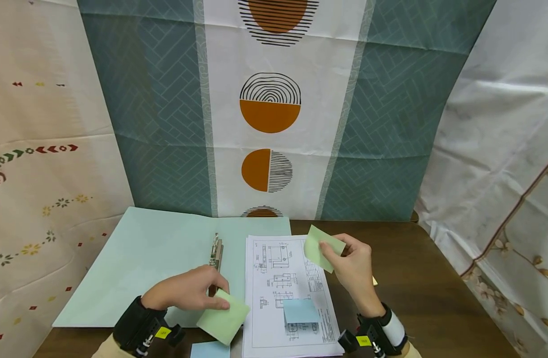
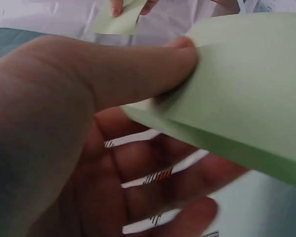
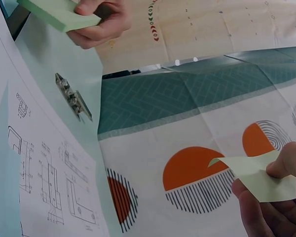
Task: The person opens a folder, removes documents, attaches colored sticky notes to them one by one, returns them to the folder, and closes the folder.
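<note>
My left hand point(image 1: 195, 288) grips a pad of light green sticky notes point(image 1: 224, 316) at its corner, thumb on top and fingers underneath; the pad's thickness shows in the left wrist view. Between thumb and fingers of my right hand point(image 1: 352, 263) is a single green sticky note point(image 1: 318, 248), raised over the upper right of the printed drawings point(image 1: 265, 288). One corner of this note curls in the right wrist view. A blue sticky note point(image 1: 300, 312) sits on the lower part of the top drawing sheet, its lower edge lifted off the paper.
The drawings overlap an open pale green folder point(image 1: 166, 258) with a metal clip point(image 1: 216, 252). A blue sticky pad point(image 1: 210, 349) lies at the front edge. Behind my right wrist a bit of yellow point(image 1: 374, 281) shows on the brown table point(image 1: 417, 288). Patterned cloth point(image 1: 274, 59) hangs behind.
</note>
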`<state>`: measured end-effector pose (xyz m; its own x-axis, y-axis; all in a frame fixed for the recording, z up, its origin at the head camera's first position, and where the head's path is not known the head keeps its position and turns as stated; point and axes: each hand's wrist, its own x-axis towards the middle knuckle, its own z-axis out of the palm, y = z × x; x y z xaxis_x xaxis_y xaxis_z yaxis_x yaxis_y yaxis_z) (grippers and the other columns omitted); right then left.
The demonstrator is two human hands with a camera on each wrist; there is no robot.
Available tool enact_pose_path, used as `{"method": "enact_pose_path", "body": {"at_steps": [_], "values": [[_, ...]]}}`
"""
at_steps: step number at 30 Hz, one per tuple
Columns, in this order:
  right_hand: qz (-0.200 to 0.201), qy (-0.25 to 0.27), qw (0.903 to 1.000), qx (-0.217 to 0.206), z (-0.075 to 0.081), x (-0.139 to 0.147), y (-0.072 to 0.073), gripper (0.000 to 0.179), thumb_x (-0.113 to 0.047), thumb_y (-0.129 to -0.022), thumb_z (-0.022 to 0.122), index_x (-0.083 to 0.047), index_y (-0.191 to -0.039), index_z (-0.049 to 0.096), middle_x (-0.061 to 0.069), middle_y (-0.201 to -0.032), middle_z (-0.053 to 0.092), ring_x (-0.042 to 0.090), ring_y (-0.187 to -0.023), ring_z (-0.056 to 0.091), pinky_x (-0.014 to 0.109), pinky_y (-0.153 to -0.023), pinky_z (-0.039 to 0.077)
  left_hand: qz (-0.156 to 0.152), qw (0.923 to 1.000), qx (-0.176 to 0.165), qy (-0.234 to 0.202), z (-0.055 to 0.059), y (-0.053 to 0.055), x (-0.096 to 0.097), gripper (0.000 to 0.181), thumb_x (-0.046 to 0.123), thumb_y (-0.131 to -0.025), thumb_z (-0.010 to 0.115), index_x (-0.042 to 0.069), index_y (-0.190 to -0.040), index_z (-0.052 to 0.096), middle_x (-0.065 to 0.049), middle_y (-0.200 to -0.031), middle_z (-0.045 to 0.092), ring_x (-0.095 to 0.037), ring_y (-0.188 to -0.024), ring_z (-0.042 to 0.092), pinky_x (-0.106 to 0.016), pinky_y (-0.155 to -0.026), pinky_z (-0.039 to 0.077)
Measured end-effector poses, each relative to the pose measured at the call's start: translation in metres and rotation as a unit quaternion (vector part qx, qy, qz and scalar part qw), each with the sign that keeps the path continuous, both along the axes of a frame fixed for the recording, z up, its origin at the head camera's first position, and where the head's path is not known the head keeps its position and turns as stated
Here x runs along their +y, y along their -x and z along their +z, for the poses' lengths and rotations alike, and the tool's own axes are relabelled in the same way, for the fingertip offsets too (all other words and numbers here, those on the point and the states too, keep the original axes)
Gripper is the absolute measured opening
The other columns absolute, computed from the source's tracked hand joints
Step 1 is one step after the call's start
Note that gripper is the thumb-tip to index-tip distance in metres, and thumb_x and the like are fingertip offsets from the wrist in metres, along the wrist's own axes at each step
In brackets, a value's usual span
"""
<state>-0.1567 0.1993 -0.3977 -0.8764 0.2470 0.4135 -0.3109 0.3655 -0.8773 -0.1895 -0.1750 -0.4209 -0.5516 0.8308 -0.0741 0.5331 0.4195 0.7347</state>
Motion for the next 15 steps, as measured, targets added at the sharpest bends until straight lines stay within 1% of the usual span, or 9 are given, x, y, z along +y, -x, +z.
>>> {"method": "enact_pose_path", "body": {"at_steps": [2,4,6,8,10,12,14,15], "values": [[-0.001,0.0,1.0,0.0,0.0,0.0,0.0,0.008,0.003,-0.092,0.086,0.007,-0.097,0.081,0.023,-0.083,0.079,0.005,-0.059,0.065,0.019,-0.054,0.055,-0.012,0.9995,-0.03,0.008,-0.003,0.0,0.0,0.017,0.02,-0.103,0.082,0.011,-0.088,0.082,0.011,-0.079,0.072,0.007,-0.07,0.053,-0.018,-0.067,0.048],[-0.003,-0.001,1.0,0.0,0.0,-0.001,0.0,0.008,0.003,-0.092,0.086,0.007,-0.097,0.081,0.024,-0.084,0.079,0.005,-0.06,0.065,0.019,-0.055,0.056,-0.025,0.9983,-0.05,0.02,-0.005,-0.001,0.0,0.018,0.019,-0.103,0.082,0.009,-0.088,0.083,0.012,-0.076,0.068,0.007,-0.067,0.049,-0.017,-0.065,0.044],[-0.005,-0.003,1.0,0.0,0.0,-0.001,0.0,0.008,0.004,-0.092,0.086,0.007,-0.097,0.081,0.025,-0.085,0.079,0.005,-0.061,0.065,0.019,-0.055,0.056,-0.038,0.9963,-0.07,0.031,-0.006,-0.002,0.001,0.017,0.018,-0.102,0.083,0.007,-0.09,0.084,0.01,-0.074,0.068,0.006,-0.065,0.048,-0.016,-0.063,0.042],[-0.008,-0.005,1.0,-0.001,0.0,-0.001,0.0,0.008,0.004,-0.092,0.086,0.007,-0.097,0.081,0.025,-0.085,0.079,0.005,-0.061,0.065,0.019,-0.055,0.055,-0.051,0.9943,-0.081,0.047,-0.007,-0.003,0.002,0.016,0.018,-0.102,0.083,0.005,-0.094,0.086,0.006,-0.074,0.07,0.007,-0.063,0.047,-0.016,-0.062,0.042],[-0.007,-0.005,1.0,-0.002,0.0,-0.001,0.0,0.008,0.004,-0.092,0.086,0.007,-0.097,0.081,0.024,-0.084,0.078,0.005,-0.06,0.064,0.019,-0.054,0.054,-0.056,0.9921,-0.093,0.063,-0.008,-0.003,0.002,0.015,0.018,-0.101,0.085,0.004,-0.096,0.088,0.003,-0.074,0.074,0.007,-0.062,0.048,-0.015,-0.061,0.042],[-0.007,-0.004,1.0,-0.003,0.0,-0.001,-0.001,0.008,0.004,-0.092,0.086,0.007,-0.097,0.081,0.023,-0.083,0.078,0.005,-0.059,0.064,0.018,-0.054,0.054,-0.059,0.9904,-0.095,0.082,-0.012,-0.002,0.002,0.013,0.017,-0.099,0.087,0.005,-0.098,0.09,0.001,-0.075,0.077,0.008,-0.061,0.049,-0.015,-0.06,0.042],[-0.006,-0.004,1.0,-0.003,0.0,-0.001,-0.001,0.008,0.004,-0.092,0.086,0.007,-0.097,0.081,0.022,-0.082,0.078,0.005,-0.059,0.064,0.018,-0.053,0.054,-0.056,0.9895,-0.081,0.106,-0.018,-0.001,0.002,0.009,0.018,-0.096,0.09,0.009,-0.097,0.091,0.005,-0.075,0.078,0.008,-0.06,0.051,-0.015,-0.06,0.044],[-0.006,-0.004,1.0,-0.003,0.001,-0.001,-0.001,0.008,0.004,-0.092,0.086,0.007,-0.097,0.081,0.022,-0.082,0.078,0.005,-0.058,0.063,0.018,-0.053,0.053,-0.055,0.989,-0.072,0.117,-0.023,0.0,0.0,0.007,0.019,-0.095,0.091,0.012,-0.095,0.091,0.009,-0.074,0.077,0.008,-0.061,0.051,-0.015,-0.06,0.045]]}}
